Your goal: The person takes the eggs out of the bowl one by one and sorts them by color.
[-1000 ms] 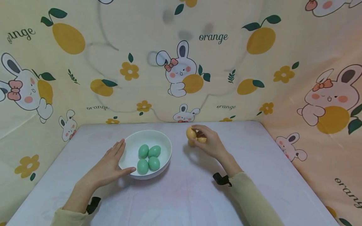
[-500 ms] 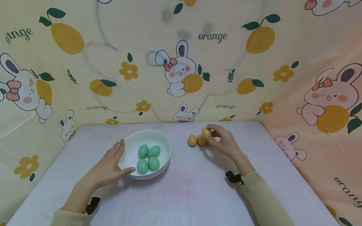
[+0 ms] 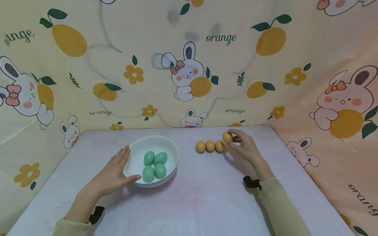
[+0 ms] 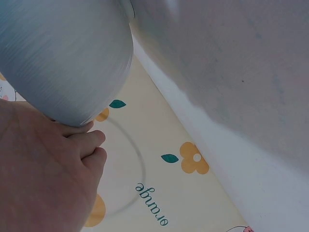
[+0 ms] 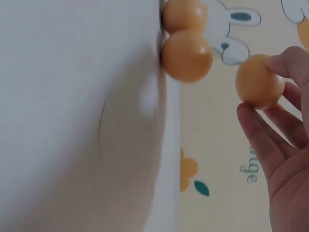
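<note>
My right hand [image 3: 246, 149] pinches a brown egg [image 3: 227, 137] between thumb and fingertips, raised over the right end of a row of three matching eggs [image 3: 210, 146] on the table. In the right wrist view, the held egg [image 5: 259, 82] is apart from two of the row's eggs [image 5: 187, 56]. A white bowl [image 3: 153, 143] with several green eggs [image 3: 160, 170] in it stands left of the row. Against the bowl's left side rests my left hand [image 3: 109, 174], fingers straight and thumb spread along the near rim. The left wrist view shows the bowl's outer wall [image 4: 72, 53] above those fingers.
A white cloth covers the table [image 3: 189, 209]. Behind it and along both sides hangs a printed curtain [image 3: 224, 65] with rabbits and oranges. Each wrist carries a small black device [image 3: 251, 182].
My right hand has moved rightward along the row with the egg it holds, so the three eggs on the table now show fully. The left hand and bowl have stayed put.
</note>
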Tool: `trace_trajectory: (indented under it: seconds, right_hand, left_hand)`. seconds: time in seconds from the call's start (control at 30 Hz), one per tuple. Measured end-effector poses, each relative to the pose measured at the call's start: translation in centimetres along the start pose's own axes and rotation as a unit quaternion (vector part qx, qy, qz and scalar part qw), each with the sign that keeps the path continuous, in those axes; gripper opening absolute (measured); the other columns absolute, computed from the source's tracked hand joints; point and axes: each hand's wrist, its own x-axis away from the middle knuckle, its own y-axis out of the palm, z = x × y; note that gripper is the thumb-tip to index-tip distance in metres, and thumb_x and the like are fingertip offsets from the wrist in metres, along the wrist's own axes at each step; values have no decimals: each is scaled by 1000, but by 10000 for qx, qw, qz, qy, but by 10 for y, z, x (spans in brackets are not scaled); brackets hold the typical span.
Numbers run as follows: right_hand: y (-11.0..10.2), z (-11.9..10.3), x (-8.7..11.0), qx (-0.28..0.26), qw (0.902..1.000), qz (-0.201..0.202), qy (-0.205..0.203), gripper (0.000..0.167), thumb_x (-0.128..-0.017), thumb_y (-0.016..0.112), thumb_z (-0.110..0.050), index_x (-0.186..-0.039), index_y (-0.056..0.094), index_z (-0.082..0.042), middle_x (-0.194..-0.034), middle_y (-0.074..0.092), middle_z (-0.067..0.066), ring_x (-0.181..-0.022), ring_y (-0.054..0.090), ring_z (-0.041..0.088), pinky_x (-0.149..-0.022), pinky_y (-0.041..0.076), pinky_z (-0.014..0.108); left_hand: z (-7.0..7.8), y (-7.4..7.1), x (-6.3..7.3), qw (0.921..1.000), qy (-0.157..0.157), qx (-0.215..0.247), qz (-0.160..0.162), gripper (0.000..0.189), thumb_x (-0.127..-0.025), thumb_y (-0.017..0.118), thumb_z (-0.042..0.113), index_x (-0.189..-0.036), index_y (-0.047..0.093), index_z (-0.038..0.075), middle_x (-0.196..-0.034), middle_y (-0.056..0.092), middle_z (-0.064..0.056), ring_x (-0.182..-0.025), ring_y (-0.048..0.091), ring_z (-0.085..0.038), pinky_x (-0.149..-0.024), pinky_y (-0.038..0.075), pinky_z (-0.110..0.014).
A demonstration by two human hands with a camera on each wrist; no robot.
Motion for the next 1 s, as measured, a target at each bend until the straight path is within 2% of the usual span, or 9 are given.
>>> trace_trajectory:
  seconds: [0.3, 0.57, 1.0]
  right_hand:
    - [-10, 10, 5, 298, 9963, -543, 588, 49, -89, 75, 7, -136, 60, 6, -133, 64, 26, -104, 69, 41, -94, 59, 54]
    - [-10, 13, 8, 463, 9856, -1175, 1123, 46, -93, 72, 2, -138, 62, 1, -138, 62, 26, -112, 67, 43, -98, 56, 57]
    - [-4, 17, 9, 652, 9762, -1509, 1414, 43, -95, 72, -4, -137, 63, -1, -135, 64, 23, -112, 67, 40, -99, 55, 56]
  left_hand:
    - [-1, 1, 0, 10000, 15, 37, 6, 118, -89, 68, 68, -163, 15, -7, -172, 11, -25, -157, 13, -48, -125, 16, -65]
    - [0, 2, -1, 9999, -94, 7, -40, 119, -89, 67, 70, -163, 15, -6, -172, 10, -24, -156, 13, -48, -124, 17, -67]
    - [2, 0, 0, 9999, -106, -13, -55, 118, -89, 67, 69, -163, 15, -7, -172, 11, -25, -156, 14, -48, -124, 18, -67]
